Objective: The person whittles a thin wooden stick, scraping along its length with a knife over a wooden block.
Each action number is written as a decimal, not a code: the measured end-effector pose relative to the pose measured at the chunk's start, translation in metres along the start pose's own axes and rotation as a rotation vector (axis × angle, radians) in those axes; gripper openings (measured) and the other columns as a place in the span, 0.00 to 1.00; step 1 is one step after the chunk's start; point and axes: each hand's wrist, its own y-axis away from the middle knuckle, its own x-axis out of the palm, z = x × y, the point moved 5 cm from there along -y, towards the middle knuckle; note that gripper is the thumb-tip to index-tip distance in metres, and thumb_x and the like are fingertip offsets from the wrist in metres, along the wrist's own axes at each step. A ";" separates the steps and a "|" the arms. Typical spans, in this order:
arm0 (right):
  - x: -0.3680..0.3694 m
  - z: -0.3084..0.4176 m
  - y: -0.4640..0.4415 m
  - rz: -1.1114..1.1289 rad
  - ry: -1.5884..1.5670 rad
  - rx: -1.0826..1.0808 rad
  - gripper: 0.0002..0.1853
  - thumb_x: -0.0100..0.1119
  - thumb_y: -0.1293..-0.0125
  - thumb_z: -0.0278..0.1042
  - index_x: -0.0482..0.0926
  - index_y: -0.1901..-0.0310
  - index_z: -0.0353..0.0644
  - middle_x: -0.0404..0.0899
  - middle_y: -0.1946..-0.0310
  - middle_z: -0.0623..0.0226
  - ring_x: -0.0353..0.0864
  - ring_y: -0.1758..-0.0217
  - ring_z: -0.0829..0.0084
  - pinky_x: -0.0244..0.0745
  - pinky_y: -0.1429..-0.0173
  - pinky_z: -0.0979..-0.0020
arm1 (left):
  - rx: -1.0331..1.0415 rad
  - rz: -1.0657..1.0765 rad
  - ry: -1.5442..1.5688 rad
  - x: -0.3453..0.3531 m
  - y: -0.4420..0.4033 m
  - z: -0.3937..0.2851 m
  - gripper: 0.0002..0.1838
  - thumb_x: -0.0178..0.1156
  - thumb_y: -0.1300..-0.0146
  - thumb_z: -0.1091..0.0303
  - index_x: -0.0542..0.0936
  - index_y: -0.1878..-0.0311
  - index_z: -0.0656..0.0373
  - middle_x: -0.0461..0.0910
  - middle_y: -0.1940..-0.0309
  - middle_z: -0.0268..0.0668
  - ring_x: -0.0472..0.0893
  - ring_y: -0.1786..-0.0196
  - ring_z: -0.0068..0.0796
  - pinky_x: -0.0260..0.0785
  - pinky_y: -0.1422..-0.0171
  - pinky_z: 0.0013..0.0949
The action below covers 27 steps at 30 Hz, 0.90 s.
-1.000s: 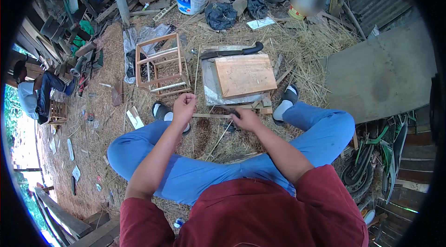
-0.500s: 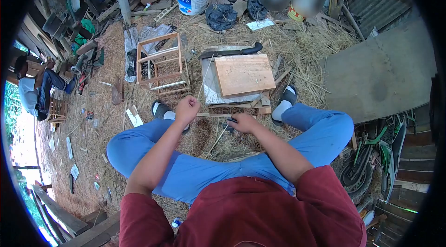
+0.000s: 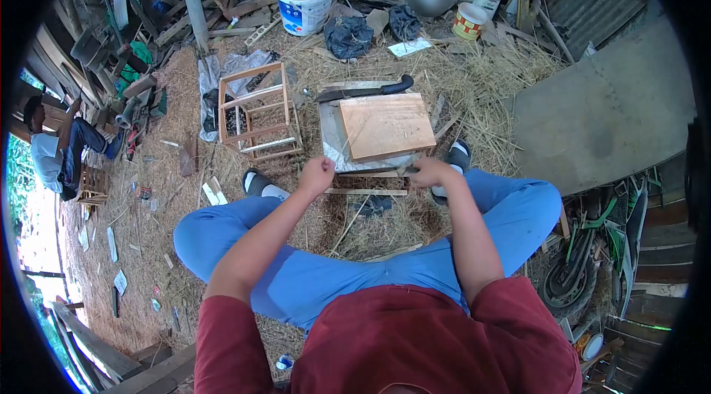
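My left hand (image 3: 317, 174) is closed at the near left corner of a metal-grey sheet (image 3: 333, 131); whatever is between its fingers is too small to make out. My right hand (image 3: 431, 172) is curled at the sheet's near right corner, with a small dark thing at its fingertips that I cannot name. A light brown wooden board (image 3: 389, 126) lies on the sheet. Beyond it rests a machete (image 3: 363, 90) with a black handle. Thin wooden strips (image 3: 366, 192) lie just below my hands.
A small wooden frame (image 3: 255, 109) stands to the left. Farther back are a white bucket (image 3: 304, 5), black plastic bags (image 3: 348, 37) and a yellow-red tub (image 3: 469, 21). A large flat sheet (image 3: 603, 112) lies right, near a motorbike (image 3: 570, 275). Another person (image 3: 48, 146) sits far left.
My right hand has moved right and forward, away from between my knees. My left hand has shifted slightly right; the thin strip that rose from it no longer shows.
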 end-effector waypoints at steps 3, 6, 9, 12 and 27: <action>-0.029 -0.007 0.011 -0.185 -0.028 0.058 0.26 0.60 0.35 0.55 0.84 0.49 0.37 0.86 0.55 0.44 0.86 0.50 0.47 0.79 0.43 0.53 | 0.028 -0.020 0.067 0.027 -0.032 0.013 0.09 0.66 0.39 0.66 0.87 0.59 0.60 0.89 0.64 0.44 0.88 0.61 0.41 0.80 0.54 0.39; -0.034 -0.004 0.014 -0.457 -0.127 0.168 0.26 0.58 0.32 0.55 0.83 0.53 0.35 0.85 0.58 0.42 0.85 0.53 0.43 0.78 0.46 0.51 | -0.007 -0.029 0.107 0.048 -0.048 0.013 0.09 0.67 0.40 0.66 0.88 0.60 0.60 0.89 0.65 0.44 0.89 0.61 0.40 0.80 0.53 0.38; -0.001 0.003 -0.004 -0.616 -0.223 0.173 0.23 0.52 0.26 0.52 0.78 0.57 0.34 0.83 0.61 0.40 0.83 0.56 0.39 0.76 0.49 0.48 | -0.037 -0.024 0.086 0.043 -0.039 -0.012 0.09 0.68 0.41 0.65 0.88 0.61 0.59 0.89 0.66 0.43 0.89 0.61 0.39 0.80 0.53 0.38; 0.031 0.021 -0.026 -0.618 -0.087 0.144 0.21 0.49 0.25 0.49 0.76 0.52 0.36 0.84 0.62 0.39 0.83 0.53 0.39 0.76 0.47 0.44 | -0.041 -0.039 0.096 0.050 -0.043 -0.006 0.08 0.67 0.42 0.65 0.88 0.62 0.57 0.89 0.66 0.42 0.89 0.61 0.39 0.80 0.54 0.38; 0.053 0.041 -0.064 -0.516 -0.055 0.175 0.16 0.50 0.24 0.44 0.73 0.56 0.37 0.83 0.64 0.43 0.84 0.59 0.40 0.77 0.53 0.42 | -0.080 -0.038 0.193 0.049 -0.038 0.000 0.07 0.67 0.43 0.66 0.85 0.64 0.58 0.86 0.73 0.38 0.86 0.68 0.35 0.77 0.60 0.36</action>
